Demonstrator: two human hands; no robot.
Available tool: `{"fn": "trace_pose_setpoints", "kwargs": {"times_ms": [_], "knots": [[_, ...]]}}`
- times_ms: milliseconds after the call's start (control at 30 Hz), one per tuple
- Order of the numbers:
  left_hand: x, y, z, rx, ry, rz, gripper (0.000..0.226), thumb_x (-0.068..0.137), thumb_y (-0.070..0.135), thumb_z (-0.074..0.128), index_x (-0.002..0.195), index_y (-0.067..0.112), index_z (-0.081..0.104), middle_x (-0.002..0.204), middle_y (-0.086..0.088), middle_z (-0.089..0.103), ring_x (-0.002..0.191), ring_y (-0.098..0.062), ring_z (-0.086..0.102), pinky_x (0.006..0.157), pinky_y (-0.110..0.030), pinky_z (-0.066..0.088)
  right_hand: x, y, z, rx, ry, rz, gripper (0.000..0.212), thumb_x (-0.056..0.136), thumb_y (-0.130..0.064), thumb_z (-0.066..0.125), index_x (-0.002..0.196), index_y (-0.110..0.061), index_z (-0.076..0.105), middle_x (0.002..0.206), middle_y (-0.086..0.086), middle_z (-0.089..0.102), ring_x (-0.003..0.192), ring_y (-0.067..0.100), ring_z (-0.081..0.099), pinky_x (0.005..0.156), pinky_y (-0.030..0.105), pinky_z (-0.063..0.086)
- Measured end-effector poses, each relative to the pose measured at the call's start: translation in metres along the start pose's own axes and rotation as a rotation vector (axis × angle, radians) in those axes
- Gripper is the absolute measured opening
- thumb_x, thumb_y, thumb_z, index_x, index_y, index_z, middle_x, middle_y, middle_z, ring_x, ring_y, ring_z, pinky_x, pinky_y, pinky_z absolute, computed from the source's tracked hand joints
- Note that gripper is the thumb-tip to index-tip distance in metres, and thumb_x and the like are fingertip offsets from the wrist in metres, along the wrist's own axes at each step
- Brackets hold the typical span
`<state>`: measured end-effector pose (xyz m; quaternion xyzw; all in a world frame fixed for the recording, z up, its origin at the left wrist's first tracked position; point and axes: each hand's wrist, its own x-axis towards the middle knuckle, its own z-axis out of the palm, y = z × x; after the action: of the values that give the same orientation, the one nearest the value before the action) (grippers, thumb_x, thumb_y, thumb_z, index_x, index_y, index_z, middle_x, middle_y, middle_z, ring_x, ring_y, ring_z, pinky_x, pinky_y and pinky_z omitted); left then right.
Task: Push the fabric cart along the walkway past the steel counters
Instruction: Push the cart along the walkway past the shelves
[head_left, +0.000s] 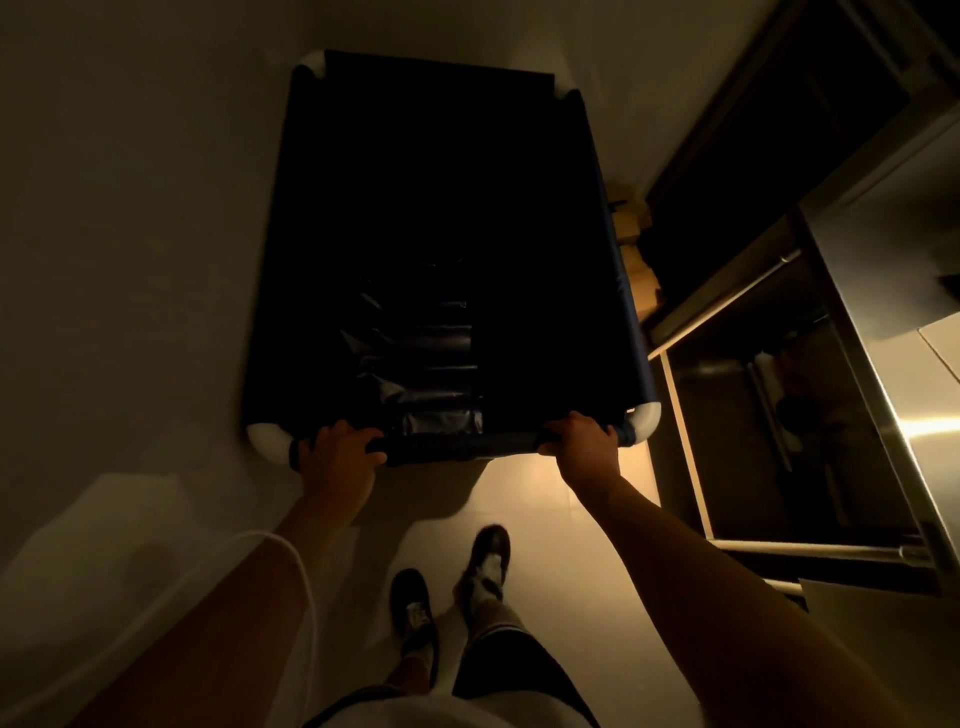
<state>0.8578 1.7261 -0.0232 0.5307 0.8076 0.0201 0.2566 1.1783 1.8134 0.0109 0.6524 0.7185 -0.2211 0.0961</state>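
A dark blue fabric cart (550, 234) with white rounded corner joints stands on the pale floor straight ahead of me. My left hand (337, 457) grips the near rim bar close to its left corner. My right hand (584, 447) grips the same bar close to its right corner. Inside the cart lies dark plastic sheeting (421, 364), barely lit. Steel counters (883, 322) with open lower shelves run along the right side, close to the cart's right edge.
Cardboard boxes (636, 244) sit on the floor between the cart and the counters. A plain wall (119, 234) bounds the left side. My feet in dark shoes (452, 587) stand on the tiled floor behind the cart. The scene is dim.
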Motion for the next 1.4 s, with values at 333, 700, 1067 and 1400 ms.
{"fn": "trace_pose_setpoints", "kwargs": {"times_ms": [333,700,1067,1400], "knots": [[0.073,0.014,-0.029,-0.023,-0.030,-0.023,0.035,0.090,0.039,0.061,0.125,0.033,0.065,0.130,-0.012,0.058,0.124,-0.037,0.050,0.111,-0.055,0.032,0.073,-0.011,-0.032,-0.031,0.006,-0.080,0.034,0.099,-0.027,0.064,0.132,-0.032,0.068,0.133,-0.002,0.062,0.132,0.025,0.053,0.116,0.047,0.037],[0.141,0.044,-0.069,-0.066,-0.027,-0.075,0.045,0.084,0.042,0.070,0.125,0.027,0.066,0.130,-0.016,0.059,0.122,-0.038,0.054,0.110,-0.052,0.039,0.161,-0.016,-0.063,-0.042,-0.011,-0.177,0.032,0.098,-0.037,0.064,0.129,-0.035,0.069,0.131,-0.003,0.062,0.127,0.024,0.054,0.108,0.043,0.043],[0.209,0.071,-0.086,-0.129,0.025,-0.150,0.048,0.087,0.042,0.066,0.130,0.021,0.062,0.136,-0.016,0.056,0.128,-0.035,0.051,0.113,-0.054,0.036,0.237,-0.031,-0.084,-0.034,0.050,-0.192,0.032,0.099,-0.038,0.061,0.129,-0.033,0.069,0.128,0.000,0.063,0.124,0.027,0.056,0.108,0.045,0.043],[0.246,0.058,-0.086,-0.092,0.060,-0.167,0.039,0.082,0.042,0.072,0.116,0.024,0.070,0.125,-0.014,0.062,0.120,-0.038,0.054,0.111,-0.056,0.034,0.262,-0.039,-0.090,-0.021,0.034,-0.208,0.031,0.092,-0.039,0.071,0.122,-0.035,0.073,0.126,-0.003,0.066,0.121,0.025,0.060,0.103,0.044,0.047]]}}
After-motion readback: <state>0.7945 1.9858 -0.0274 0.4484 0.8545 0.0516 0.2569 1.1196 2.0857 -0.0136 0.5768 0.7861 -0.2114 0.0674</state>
